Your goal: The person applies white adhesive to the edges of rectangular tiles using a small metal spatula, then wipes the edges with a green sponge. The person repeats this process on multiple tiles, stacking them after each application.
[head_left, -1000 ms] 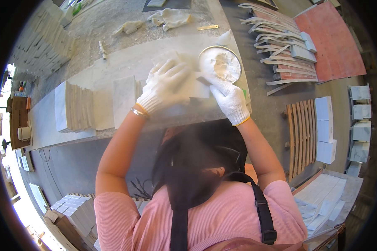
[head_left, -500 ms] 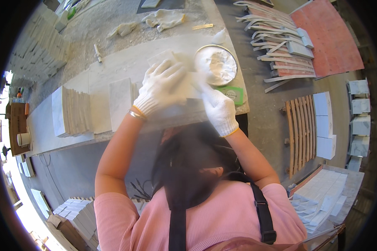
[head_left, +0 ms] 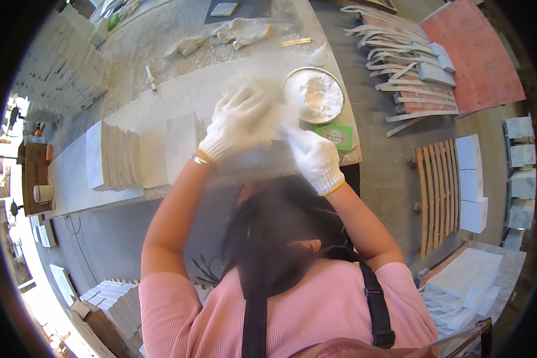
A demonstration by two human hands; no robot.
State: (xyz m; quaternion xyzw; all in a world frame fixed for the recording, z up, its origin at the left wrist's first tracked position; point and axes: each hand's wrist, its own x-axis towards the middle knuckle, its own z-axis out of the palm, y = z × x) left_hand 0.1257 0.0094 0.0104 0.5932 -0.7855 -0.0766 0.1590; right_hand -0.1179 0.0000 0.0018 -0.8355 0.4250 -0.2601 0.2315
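Observation:
My left hand (head_left: 237,122), in a white knit glove, lies over a pale, blurred tile-like piece (head_left: 280,116) on the workbench. Its fingers are stretched out and a little apart. My right hand (head_left: 314,154), gloved the same way, is at the right side of that piece. Motion smears its fingertips, so its grip is hidden. Just beyond the right hand stands a round tin (head_left: 343,104) of white powder or paste (head_left: 312,93). A green packet (head_left: 335,138) lies by the tin's near side. Left of my left hand is a flat pale tile (head_left: 181,143).
A stack of tiles (head_left: 112,156) stands on the bench's left part. Farther back lie loose gloves (head_left: 243,32), a brass-coloured strip (head_left: 295,42) and a small tube (head_left: 151,77). Beyond the bench's right edge are a wooden pallet (head_left: 438,197) and pale straps (head_left: 394,56).
The whole view has shifted slightly, so the bench sits farther right and lower. Both hands stay around the pale piece, with the left glove's fingers and right fingertips still blurred.

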